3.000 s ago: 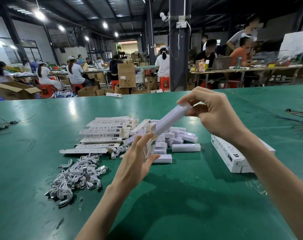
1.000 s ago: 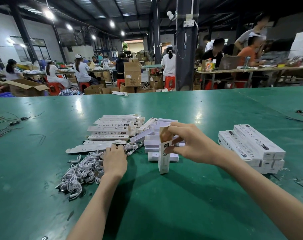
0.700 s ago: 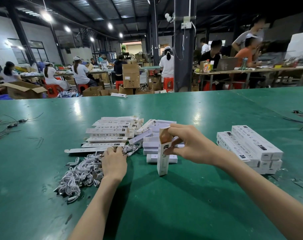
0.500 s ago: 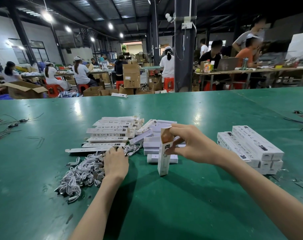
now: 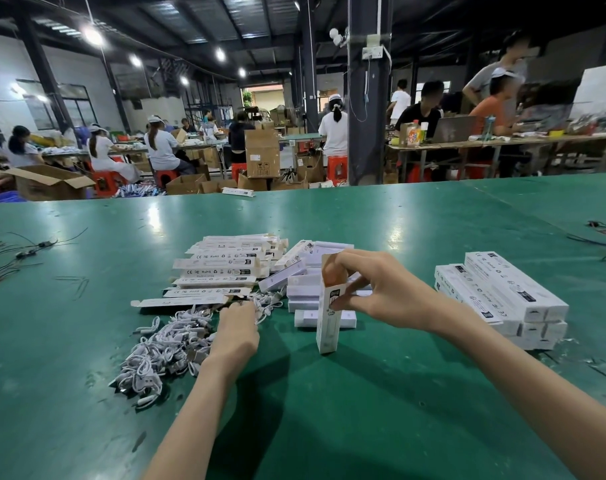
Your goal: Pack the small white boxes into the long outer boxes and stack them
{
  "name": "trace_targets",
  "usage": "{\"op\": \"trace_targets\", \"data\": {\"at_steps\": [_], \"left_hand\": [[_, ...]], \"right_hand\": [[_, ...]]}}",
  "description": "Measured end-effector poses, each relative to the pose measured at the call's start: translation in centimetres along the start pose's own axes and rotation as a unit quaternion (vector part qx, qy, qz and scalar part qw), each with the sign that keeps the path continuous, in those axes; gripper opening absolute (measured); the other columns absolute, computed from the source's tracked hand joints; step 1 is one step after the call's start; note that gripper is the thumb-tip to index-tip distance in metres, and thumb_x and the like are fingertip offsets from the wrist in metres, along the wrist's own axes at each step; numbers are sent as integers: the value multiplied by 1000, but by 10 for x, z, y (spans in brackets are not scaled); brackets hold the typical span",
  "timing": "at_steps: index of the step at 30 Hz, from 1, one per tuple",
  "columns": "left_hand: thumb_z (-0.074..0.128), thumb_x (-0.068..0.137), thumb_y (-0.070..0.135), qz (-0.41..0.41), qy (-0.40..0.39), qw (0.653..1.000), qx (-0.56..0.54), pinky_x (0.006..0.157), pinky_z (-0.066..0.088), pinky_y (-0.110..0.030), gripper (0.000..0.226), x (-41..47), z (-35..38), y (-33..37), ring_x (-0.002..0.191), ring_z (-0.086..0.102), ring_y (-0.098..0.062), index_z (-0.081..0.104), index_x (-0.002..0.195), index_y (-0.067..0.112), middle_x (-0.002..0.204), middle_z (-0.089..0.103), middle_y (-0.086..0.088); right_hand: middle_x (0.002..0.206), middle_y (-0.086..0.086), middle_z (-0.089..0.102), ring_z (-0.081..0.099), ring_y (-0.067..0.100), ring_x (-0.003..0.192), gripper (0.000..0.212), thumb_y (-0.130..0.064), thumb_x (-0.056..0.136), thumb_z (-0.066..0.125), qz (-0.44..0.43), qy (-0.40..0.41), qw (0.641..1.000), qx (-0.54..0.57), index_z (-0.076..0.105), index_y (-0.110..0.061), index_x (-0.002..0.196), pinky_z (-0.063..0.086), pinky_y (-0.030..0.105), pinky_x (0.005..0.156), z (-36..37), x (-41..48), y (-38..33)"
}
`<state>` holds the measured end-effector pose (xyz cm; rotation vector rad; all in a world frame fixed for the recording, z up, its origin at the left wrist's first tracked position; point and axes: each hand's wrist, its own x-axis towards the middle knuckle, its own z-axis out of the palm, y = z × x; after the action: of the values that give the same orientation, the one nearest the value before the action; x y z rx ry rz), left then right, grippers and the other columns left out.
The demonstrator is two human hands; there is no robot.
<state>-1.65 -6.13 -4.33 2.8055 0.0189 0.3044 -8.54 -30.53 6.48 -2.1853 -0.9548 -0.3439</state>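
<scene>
Noted right grip (image 5: 388,296) pinching the open top of upright outer box (image 5: 327,327) mid-surface, left grip (image 5: 237,332) down on cables (image 5: 163,351), hold not discernible; judged partway: finished stack (image 5: 509,296) toward right edge, small white boxes (image 5: 305,318) and flat outers (image 5: 225,263) yet to pack.

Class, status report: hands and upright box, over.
Right hand holds upright outer box, top open. Left hand at cable pile. Nothing in the way.

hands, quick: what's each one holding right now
Left hand: fingers down in the white cables; grip cannot be told.
Right hand: closed, pinching the upright outer box near its open top.
</scene>
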Motion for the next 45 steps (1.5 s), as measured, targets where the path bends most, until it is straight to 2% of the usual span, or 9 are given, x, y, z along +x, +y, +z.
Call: {"op": "trace_targets", "data": {"at_steps": [5,14,17,21,28,34,38,41,45], "left_hand": [[38,93,-7,90,70,963,-245,64,40,-22,55,-13,-22,16,74,49,-18,42,131,32,86,50,-7],[42,101,7,177,115,894,-394,81,48,-13,34,-35,-45,54,82,65,-2,56,110,37,102,53,-3],[46,97,-4,244,161,867,-403,83,43,-5,42,-45,-50,65,87,61,3,54,119,32,99,56,-11],[50,92,-13,279,200,843,-413,83,51,-14,54,-54,-53,76,84,64,-6,51,119,33,99,50,-6],[53,84,-10,331,289,819,-369,84,43,-4,40,-60,-56,81,91,51,8,57,113,17,98,46,0],[52,90,-13,313,250,836,-374,85,46,-11,53,-56,-52,75,93,47,3,59,100,38,96,40,1],[72,79,-6,298,350,856,-236,95,36,-10,42,-54,-49,75,106,35,-18,57,103,26,107,37,-6],[66,83,-3,344,326,841,-262,101,32,-8,32,-56,-53,77,118,43,-20,54,102,18,129,40,-6],[63,82,-3,363,284,839,-288,83,43,-8,37,-61,-54,81,91,56,-5,50,108,18,102,60,-2]], "right_hand": [[91,-3,64,63,16,82,25,8,75,75,-1,30,1000,-1,62,-5,92,57,35,68,-3,0,4],[100,-1,65,60,17,87,27,4,76,75,12,29,998,-48,60,-8,96,54,38,70,-1,0,13],[101,-3,64,58,17,86,35,2,77,74,18,43,996,-74,54,-15,100,51,39,69,1,0,16],[99,-2,64,58,19,84,43,-1,78,75,17,48,995,-83,48,-20,105,51,39,69,4,-1,18],[99,-2,63,58,21,86,43,-5,80,74,9,36,995,-92,47,-15,110,50,42,72,8,-1,18],[100,-1,64,59,22,88,40,-4,81,73,-4,38,995,-93,47,-15,110,50,42,72,10,0,17],[98,-2,63,56,18,83,40,-3,81,72,0,38,995,-89,48,-15,110,49,42,73,10,-1,15],[97,-3,62,50,13,76,40,-2,81,70,6,35,996,-86,47,-14,112,48,43,73,12,-1,14],[94,-1,60,54,22,79,39,-5,83,70,-5,34,995,-93,47,-15,112,48,46,71,16,-1,13]]}}
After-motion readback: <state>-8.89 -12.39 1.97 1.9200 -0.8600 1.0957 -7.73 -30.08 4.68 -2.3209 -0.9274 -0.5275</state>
